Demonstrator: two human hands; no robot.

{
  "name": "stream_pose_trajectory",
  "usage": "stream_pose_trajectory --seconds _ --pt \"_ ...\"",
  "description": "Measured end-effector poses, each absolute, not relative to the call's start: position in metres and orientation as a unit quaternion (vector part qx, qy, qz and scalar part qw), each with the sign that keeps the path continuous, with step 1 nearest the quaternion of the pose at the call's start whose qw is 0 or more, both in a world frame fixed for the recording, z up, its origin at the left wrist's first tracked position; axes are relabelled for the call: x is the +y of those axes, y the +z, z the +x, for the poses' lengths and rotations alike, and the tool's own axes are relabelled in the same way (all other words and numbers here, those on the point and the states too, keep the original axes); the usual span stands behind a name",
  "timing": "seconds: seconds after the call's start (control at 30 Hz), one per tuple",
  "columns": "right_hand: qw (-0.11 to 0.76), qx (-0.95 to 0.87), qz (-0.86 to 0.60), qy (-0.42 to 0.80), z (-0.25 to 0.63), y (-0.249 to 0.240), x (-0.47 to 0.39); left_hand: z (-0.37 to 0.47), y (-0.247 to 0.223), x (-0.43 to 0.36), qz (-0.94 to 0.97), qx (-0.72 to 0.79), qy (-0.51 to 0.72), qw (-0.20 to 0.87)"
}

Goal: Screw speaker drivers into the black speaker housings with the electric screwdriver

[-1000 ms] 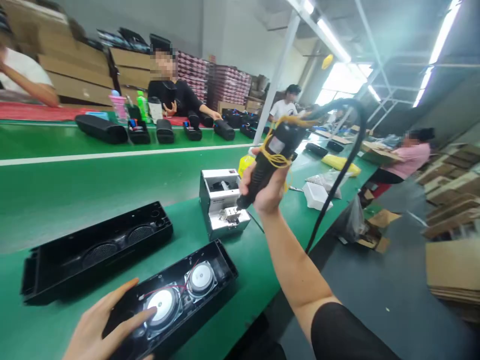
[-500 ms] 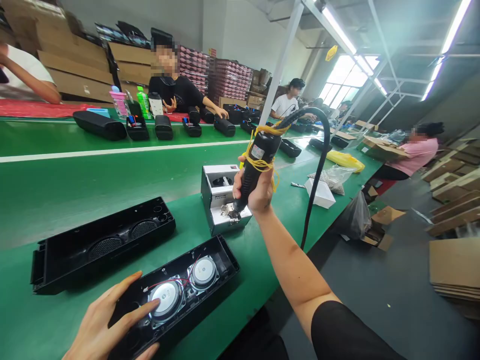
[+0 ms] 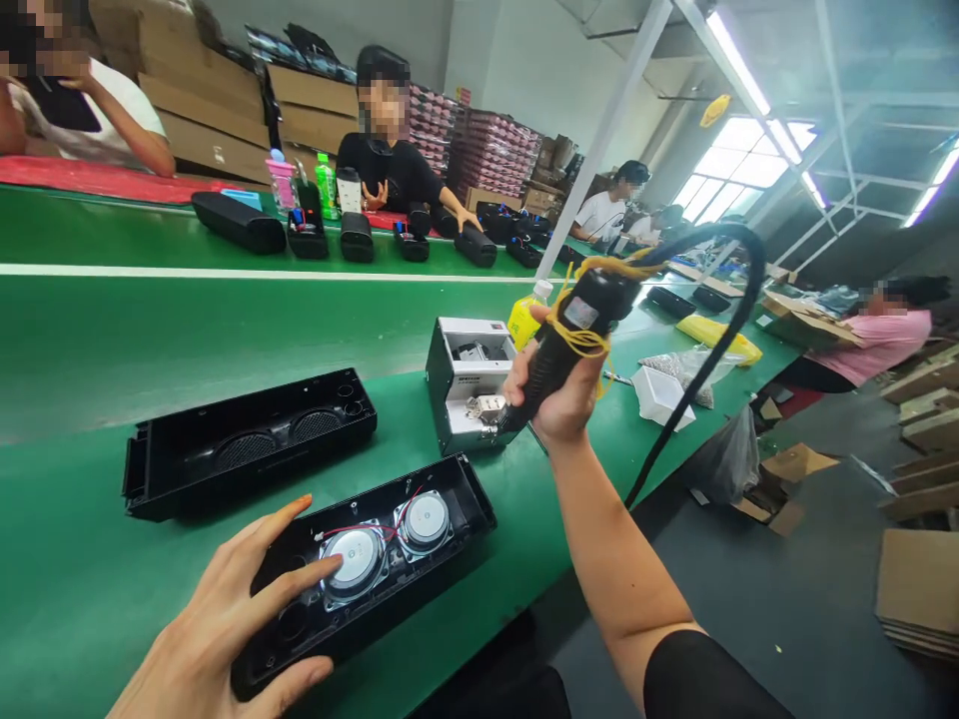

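Note:
My right hand (image 3: pixel 565 394) is wrapped round a black electric screwdriver (image 3: pixel 558 359) with yellow string tied about it and a thick black cable. Its lower end reaches the front of a screw feeder (image 3: pixel 442 399); the bit itself is hard to see. Spread fingers of my left hand (image 3: pixel 232 599) lie over the left part of a black speaker housing (image 3: pixel 457 544), one fingertip on the larger round speaker (image 3: pixel 356 559). A smaller speaker (image 3: pixel 426 521) sits beside it, with thin red wires across both. Behind lies a second black housing half (image 3: pixel 255 449) with two round grilles.
A yellow bottle (image 3: pixel 528 315) stands behind the feeder. To the right are a white box (image 3: pixel 663 397) and a clear bag of small parts (image 3: pixel 689 367). Finished-looking black cases (image 3: pixel 240 222) line the far side, where co-workers sit. A metal post (image 3: pixel 599 150) rises from the table.
The view has swung a little, so the scene sits differently in it. My right hand still holds the screwdriver at the feeder, and my left hand stays on the housing.

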State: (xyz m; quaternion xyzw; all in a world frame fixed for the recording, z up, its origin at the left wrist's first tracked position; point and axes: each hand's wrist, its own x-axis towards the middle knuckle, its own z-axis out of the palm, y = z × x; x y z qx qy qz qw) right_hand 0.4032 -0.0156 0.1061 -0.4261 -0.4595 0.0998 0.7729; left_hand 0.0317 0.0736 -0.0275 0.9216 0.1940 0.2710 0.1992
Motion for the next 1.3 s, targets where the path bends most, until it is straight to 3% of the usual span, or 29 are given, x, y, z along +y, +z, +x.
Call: stream_pose_trajectory --seconds 0.17,0.37,0.67,1.03,1.3 --pt "0.788 -0.457 -0.403 0.095 0.368 0.133 -0.022 0.03 -0.023 0.075 0.928 0.19 0.254 0.197" --pt "0.79 -0.471 -0.316 0.234 0.308 0.153 -0.02 0.036 -0.015 0.07 0.923 0.178 0.259 0.223" --pt "0.735 -0.491 -0.222 0.411 0.234 0.108 -0.003 0.041 -0.008 0.067 0.918 0.165 0.26 0.249" --pt "0.72 -0.496 -0.254 0.413 0.225 0.082 0.009 0.043 -0.005 0.065 0.91 0.16 0.27 0.27" --pt "0.734 -0.478 -0.333 0.349 0.22 0.074 0.01 0.043 -0.006 0.066 0.909 0.159 0.274 0.269"
